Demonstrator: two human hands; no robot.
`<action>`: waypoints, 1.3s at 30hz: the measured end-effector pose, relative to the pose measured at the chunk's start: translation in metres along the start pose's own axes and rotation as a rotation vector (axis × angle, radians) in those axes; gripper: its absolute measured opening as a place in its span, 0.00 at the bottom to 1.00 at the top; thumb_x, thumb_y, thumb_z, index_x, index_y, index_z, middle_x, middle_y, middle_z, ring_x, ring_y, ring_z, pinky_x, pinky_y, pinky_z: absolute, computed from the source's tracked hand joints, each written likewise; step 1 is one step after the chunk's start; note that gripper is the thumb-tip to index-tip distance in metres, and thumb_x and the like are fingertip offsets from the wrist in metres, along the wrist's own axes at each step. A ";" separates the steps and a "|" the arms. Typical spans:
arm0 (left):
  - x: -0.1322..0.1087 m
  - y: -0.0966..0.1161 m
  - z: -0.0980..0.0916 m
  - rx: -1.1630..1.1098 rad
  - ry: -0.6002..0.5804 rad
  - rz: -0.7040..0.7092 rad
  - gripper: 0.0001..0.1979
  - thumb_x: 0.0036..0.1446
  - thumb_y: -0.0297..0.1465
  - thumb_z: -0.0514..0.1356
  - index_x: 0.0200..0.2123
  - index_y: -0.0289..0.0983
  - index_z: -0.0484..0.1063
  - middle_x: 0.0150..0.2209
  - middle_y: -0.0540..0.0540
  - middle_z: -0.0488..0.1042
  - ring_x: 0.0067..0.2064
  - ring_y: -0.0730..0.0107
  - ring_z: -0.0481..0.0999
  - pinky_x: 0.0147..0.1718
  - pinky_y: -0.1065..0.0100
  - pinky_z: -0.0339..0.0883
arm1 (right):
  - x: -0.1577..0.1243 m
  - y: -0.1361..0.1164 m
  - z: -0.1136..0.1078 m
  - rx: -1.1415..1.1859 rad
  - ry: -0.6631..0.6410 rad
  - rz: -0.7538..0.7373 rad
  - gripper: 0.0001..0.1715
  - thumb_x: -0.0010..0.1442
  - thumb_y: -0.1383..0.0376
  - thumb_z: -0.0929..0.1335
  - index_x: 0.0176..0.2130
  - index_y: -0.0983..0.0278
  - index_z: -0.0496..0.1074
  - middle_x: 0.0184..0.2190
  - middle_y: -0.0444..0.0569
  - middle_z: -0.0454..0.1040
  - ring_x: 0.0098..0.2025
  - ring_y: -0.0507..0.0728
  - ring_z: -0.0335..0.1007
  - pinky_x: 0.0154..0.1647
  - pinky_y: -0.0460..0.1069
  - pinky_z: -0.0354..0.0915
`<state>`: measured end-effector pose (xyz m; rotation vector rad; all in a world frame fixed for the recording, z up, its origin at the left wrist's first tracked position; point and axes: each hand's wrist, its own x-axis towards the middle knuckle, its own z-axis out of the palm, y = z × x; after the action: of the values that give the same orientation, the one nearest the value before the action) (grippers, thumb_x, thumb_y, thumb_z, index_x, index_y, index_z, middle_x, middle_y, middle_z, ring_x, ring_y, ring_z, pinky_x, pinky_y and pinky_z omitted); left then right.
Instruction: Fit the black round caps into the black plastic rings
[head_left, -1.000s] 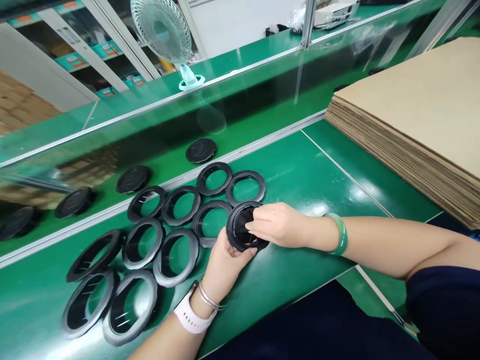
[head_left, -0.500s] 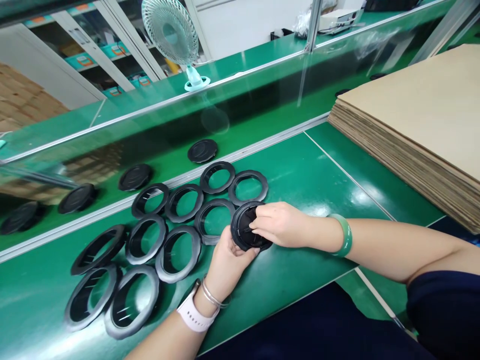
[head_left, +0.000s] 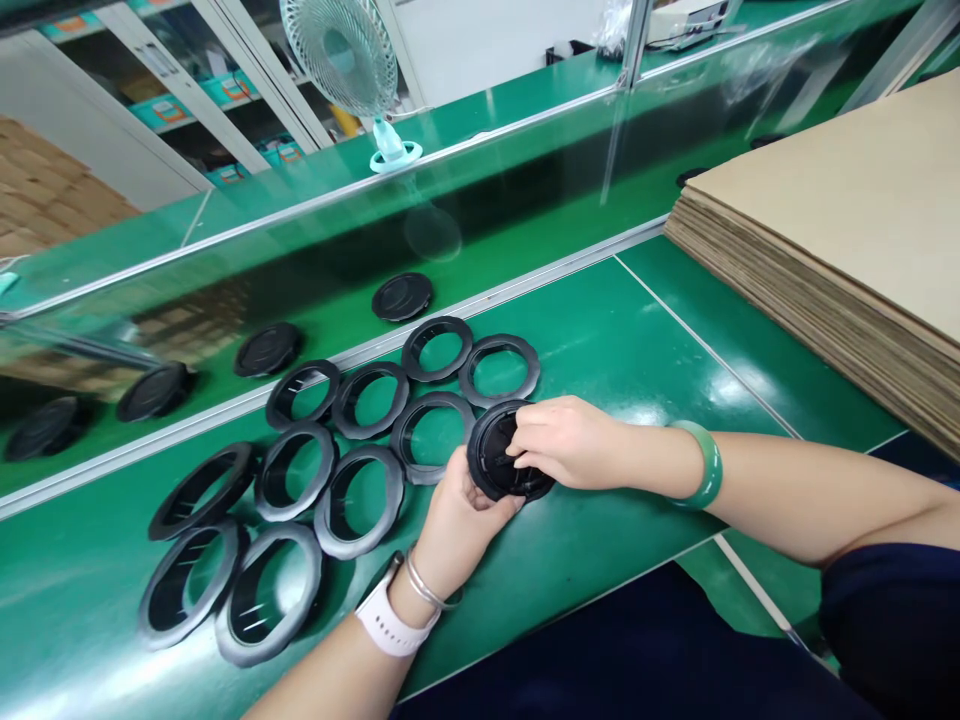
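As the left hand (head_left: 459,508) holds a black round piece (head_left: 491,462) over the counter (head_left: 600,330), the right hand (head_left: 574,442) keeps its fingertips at the inner face, that grip's closure unclear; little has shifted in a second, so handling continues. Beyond lie black rings (head_left: 345,546), then black discs (head_left: 403,297).

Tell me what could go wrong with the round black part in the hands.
It could slip, since the left hand steadies its edge while the right hand has fingers at its face. The nearest black ring lies close to the left hand and might get knocked.
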<state>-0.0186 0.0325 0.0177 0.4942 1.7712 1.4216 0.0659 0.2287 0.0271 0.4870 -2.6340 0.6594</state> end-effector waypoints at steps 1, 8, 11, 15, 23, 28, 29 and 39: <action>0.000 0.000 0.000 -0.004 -0.004 -0.004 0.29 0.43 0.29 0.72 0.47 0.38 0.63 0.42 0.47 0.77 0.41 0.63 0.79 0.39 0.65 0.76 | 0.000 0.000 0.000 0.003 -0.003 0.005 0.03 0.66 0.69 0.69 0.39 0.67 0.75 0.33 0.49 0.71 0.34 0.56 0.67 0.34 0.49 0.64; 0.001 -0.001 -0.001 -0.010 -0.019 0.006 0.28 0.44 0.29 0.71 0.46 0.38 0.63 0.41 0.48 0.76 0.43 0.62 0.79 0.41 0.65 0.76 | -0.003 -0.007 0.006 -0.071 0.034 0.035 0.05 0.67 0.68 0.68 0.40 0.67 0.75 0.34 0.51 0.72 0.36 0.58 0.68 0.36 0.51 0.67; 0.001 0.000 -0.001 -0.010 -0.012 0.008 0.27 0.44 0.29 0.71 0.46 0.39 0.62 0.41 0.48 0.75 0.44 0.62 0.79 0.41 0.64 0.76 | -0.005 -0.014 0.009 -0.128 0.073 0.043 0.11 0.69 0.69 0.64 0.48 0.70 0.73 0.38 0.55 0.73 0.38 0.60 0.69 0.39 0.53 0.69; 0.000 -0.004 -0.002 0.009 -0.008 0.003 0.28 0.45 0.30 0.71 0.47 0.40 0.62 0.42 0.48 0.76 0.45 0.60 0.79 0.42 0.62 0.76 | -0.006 -0.024 0.015 -0.221 0.102 0.057 0.19 0.68 0.74 0.59 0.55 0.76 0.69 0.38 0.59 0.72 0.40 0.62 0.68 0.41 0.56 0.70; -0.001 -0.010 0.000 0.036 0.001 0.014 0.32 0.44 0.30 0.72 0.51 0.41 0.61 0.44 0.45 0.76 0.47 0.56 0.79 0.43 0.61 0.77 | -0.003 -0.031 0.017 -0.278 0.024 0.087 0.19 0.64 0.76 0.60 0.51 0.80 0.71 0.38 0.63 0.70 0.39 0.65 0.66 0.40 0.60 0.68; -0.001 -0.007 0.002 -0.068 0.032 0.052 0.32 0.46 0.30 0.72 0.50 0.41 0.58 0.49 0.45 0.74 0.50 0.60 0.78 0.49 0.61 0.75 | 0.001 -0.019 0.006 -0.064 0.237 0.138 0.15 0.69 0.69 0.64 0.53 0.69 0.72 0.47 0.60 0.69 0.48 0.65 0.64 0.48 0.61 0.66; -0.001 -0.006 0.002 -0.092 0.046 0.068 0.32 0.46 0.30 0.72 0.50 0.41 0.58 0.50 0.45 0.74 0.52 0.60 0.78 0.50 0.60 0.75 | 0.002 -0.015 0.005 -0.002 0.301 0.214 0.16 0.69 0.67 0.65 0.55 0.67 0.70 0.50 0.60 0.68 0.52 0.65 0.63 0.52 0.62 0.65; 0.000 -0.014 -0.008 0.019 0.010 0.125 0.47 0.39 0.32 0.76 0.60 0.41 0.55 0.60 0.37 0.68 0.60 0.47 0.70 0.58 0.51 0.69 | 0.004 0.001 0.026 0.513 0.249 0.642 0.04 0.63 0.72 0.70 0.39 0.65 0.72 0.39 0.48 0.72 0.44 0.57 0.67 0.48 0.52 0.63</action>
<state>-0.0224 0.0228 0.0051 0.6185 1.7896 1.4956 0.0552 0.2150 0.0073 -0.3270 -2.3441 1.4960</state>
